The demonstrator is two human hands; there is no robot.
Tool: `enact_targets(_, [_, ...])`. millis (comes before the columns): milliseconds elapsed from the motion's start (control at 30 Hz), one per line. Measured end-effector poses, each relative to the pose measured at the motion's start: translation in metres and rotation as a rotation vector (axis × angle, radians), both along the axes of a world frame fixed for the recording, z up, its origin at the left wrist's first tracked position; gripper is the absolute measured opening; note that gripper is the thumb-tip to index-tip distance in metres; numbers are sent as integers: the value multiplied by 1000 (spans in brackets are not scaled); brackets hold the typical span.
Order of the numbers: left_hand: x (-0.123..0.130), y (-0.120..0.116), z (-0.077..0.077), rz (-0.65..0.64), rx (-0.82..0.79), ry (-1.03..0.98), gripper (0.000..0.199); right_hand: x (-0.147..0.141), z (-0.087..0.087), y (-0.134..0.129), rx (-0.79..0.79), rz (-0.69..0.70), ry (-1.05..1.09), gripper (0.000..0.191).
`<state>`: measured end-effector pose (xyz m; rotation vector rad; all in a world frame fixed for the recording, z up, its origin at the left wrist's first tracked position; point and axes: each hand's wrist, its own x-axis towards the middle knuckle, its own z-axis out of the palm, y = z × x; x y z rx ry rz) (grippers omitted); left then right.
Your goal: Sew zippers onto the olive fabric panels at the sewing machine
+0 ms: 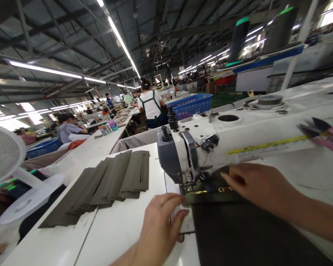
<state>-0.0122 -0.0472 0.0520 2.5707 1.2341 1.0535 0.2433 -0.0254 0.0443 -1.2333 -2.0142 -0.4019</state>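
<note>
A white sewing machine (187, 147) stands ahead of me, its presser foot (192, 181) down over dark olive fabric (238, 229). A gold-toothed zipper (198, 192) lies along the fabric, just in front of the foot. At the fabric's left edge, my left hand (158, 221) is curved with thumb and forefinger apart; I see nothing between them. My right hand (249, 183) is right of the needle area, fingers curled and pinched on the fabric near the zipper pull (224, 189). Its lower fingers are partly hidden.
Overlapping olive fabric pieces (108, 179) lie left of the machine. Pink-handled scissors (324, 135) and a yellow measuring tape (266, 145) are on the machine arm. A white fan (5, 155) stands at left. A blue crate (194, 105) and a seated co-worker (152, 105) are beyond.
</note>
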Motion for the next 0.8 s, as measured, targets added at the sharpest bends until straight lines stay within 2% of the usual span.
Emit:
enact_targets(33, [-3,5,-2,33,8,64,23,-10,0,-3,-5,53,-52,39])
enact_targets(100, [-3,12,-11,27,19,140,25,-33,-5,-12,14,127,-159,31])
enact_targets(167, [3,16,-21,11,38,147,17,-52,-13,-18,40,131,-226,21])
enact_targets(233, [9,17,-28,12,62,122,13,-62,-22,-17,16,121,-254,22])
enact_targets(367, [12,15,-32,-3,92,64,13,-62,-31,-4,-66,197,-243,24])
enact_targets(533, [12,18,-30,-54,118,67,18,-58,-24,2,-169,342,-192,27])
enact_targets(800, [16,18,-33,-55,216,222,20,-56,-17,6,-277,409,-188,26])
